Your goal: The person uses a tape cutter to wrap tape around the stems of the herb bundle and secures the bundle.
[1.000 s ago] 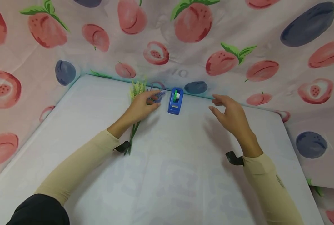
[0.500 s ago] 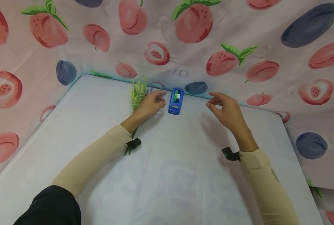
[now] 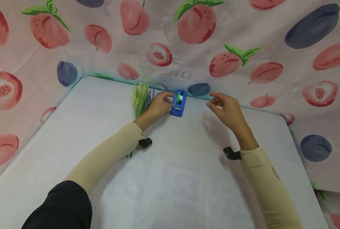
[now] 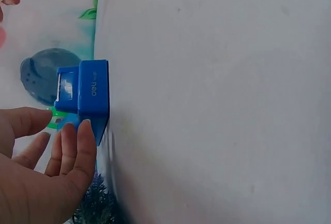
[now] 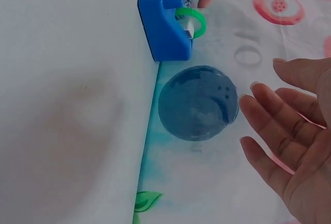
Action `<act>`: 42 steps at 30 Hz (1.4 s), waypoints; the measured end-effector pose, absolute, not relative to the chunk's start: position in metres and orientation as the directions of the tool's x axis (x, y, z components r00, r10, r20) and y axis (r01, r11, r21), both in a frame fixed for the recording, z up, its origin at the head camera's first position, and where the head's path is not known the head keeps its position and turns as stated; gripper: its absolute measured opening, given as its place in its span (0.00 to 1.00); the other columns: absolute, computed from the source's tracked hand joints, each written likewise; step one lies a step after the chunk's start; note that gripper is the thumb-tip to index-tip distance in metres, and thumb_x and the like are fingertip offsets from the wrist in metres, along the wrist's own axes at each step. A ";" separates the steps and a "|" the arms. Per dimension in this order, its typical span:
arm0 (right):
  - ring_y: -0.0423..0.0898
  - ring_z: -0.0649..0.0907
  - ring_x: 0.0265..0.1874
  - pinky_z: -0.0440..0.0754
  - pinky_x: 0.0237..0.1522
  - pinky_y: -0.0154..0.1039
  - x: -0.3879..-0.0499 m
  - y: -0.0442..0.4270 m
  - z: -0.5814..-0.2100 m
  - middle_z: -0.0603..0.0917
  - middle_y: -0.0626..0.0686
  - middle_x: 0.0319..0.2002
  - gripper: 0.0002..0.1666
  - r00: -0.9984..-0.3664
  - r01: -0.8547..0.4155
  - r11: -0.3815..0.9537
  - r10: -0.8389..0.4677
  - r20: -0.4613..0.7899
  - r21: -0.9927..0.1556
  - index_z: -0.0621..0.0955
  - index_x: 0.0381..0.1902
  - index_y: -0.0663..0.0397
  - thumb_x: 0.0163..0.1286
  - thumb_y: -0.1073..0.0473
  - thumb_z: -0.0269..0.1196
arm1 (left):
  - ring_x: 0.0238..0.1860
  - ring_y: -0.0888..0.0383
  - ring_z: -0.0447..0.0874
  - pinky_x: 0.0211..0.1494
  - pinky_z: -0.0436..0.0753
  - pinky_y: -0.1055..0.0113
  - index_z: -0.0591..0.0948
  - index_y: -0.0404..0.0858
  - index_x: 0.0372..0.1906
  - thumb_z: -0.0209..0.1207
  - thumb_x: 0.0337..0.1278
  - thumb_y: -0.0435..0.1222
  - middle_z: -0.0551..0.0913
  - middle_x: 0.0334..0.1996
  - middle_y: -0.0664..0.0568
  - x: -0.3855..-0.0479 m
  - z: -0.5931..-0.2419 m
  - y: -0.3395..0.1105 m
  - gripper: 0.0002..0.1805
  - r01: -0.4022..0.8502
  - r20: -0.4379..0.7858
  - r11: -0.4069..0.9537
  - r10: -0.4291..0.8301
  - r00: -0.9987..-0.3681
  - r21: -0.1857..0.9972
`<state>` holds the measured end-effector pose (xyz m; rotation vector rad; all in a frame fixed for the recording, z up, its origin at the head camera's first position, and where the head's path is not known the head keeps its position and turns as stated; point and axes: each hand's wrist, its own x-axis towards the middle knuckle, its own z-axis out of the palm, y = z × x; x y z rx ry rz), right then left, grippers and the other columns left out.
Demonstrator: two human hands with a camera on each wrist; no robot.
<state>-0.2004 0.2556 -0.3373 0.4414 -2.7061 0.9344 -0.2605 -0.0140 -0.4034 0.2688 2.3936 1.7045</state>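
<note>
A blue tape dispenser (image 3: pixel 178 108) stands near the back edge of the white table, a green roll core (image 5: pixel 199 23) showing in it. My left hand (image 3: pixel 160 104) is right beside its left side, fingers loosely bent and thumb apart; whether the fingertips touch it I cannot tell. In the left wrist view the fingers (image 4: pixel 70 151) lie close to the dispenser's body. Off to the right, my right hand (image 3: pixel 227 109) hovers over the table with relaxed fingers and holds nothing. Artificial flowers with yellow-green heads (image 3: pixel 140 97) and purple heads (image 3: pixel 150 97) lie behind my left wrist.
The white table (image 3: pixel 170 178) ends at a fruit-print cloth (image 3: pixel 164 25) that rises behind it and at both sides. A black wrist camera (image 3: pixel 145 142) sits at the left cuff, another black wrist camera (image 3: pixel 232 153) at the right.
My left hand has moved right, from over the flowers to the tape dispenser's side. My right hand has drifted slightly left. The dispenser and flowers stay where they were.
</note>
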 end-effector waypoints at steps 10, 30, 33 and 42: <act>0.57 0.88 0.45 0.82 0.54 0.55 -0.206 0.251 -0.338 0.88 0.61 0.44 0.25 -0.931 -0.347 0.762 -0.209 0.298 -0.547 0.80 0.63 0.61 0.71 0.58 0.68 | 0.42 0.39 0.81 0.44 0.85 0.48 0.77 0.40 0.66 0.55 0.72 0.27 0.77 0.44 0.42 -0.265 -0.408 -0.006 0.21 -0.023 -0.100 0.305 0.238 -0.966 0.952; 0.56 0.87 0.46 0.83 0.53 0.54 -0.224 0.238 -0.344 0.86 0.59 0.44 0.25 -0.943 -0.330 0.757 -0.241 0.228 -0.564 0.80 0.64 0.58 0.71 0.56 0.68 | 0.41 0.51 0.82 0.36 0.82 0.56 0.79 0.43 0.61 0.54 0.71 0.24 0.73 0.37 0.47 -0.273 -0.415 0.000 0.20 -0.079 -0.134 0.255 0.207 -0.969 0.964; 0.56 0.87 0.46 0.83 0.52 0.54 -0.229 0.234 -0.345 0.86 0.59 0.45 0.25 -0.941 -0.338 0.749 -0.254 0.223 -0.570 0.80 0.64 0.58 0.71 0.57 0.68 | 0.39 0.52 0.81 0.37 0.82 0.55 0.79 0.43 0.61 0.54 0.71 0.25 0.73 0.37 0.47 -0.273 -0.415 0.000 0.19 -0.081 -0.138 0.264 0.206 -0.969 0.961; 0.55 0.88 0.44 0.85 0.49 0.52 -0.244 0.224 -0.351 0.87 0.59 0.47 0.24 -0.935 -0.354 0.736 -0.284 0.211 -0.577 0.81 0.63 0.58 0.72 0.57 0.67 | 0.36 0.51 0.80 0.37 0.83 0.56 0.79 0.43 0.60 0.55 0.71 0.24 0.73 0.36 0.48 -0.274 -0.416 0.000 0.19 -0.088 -0.144 0.256 0.212 -0.966 0.963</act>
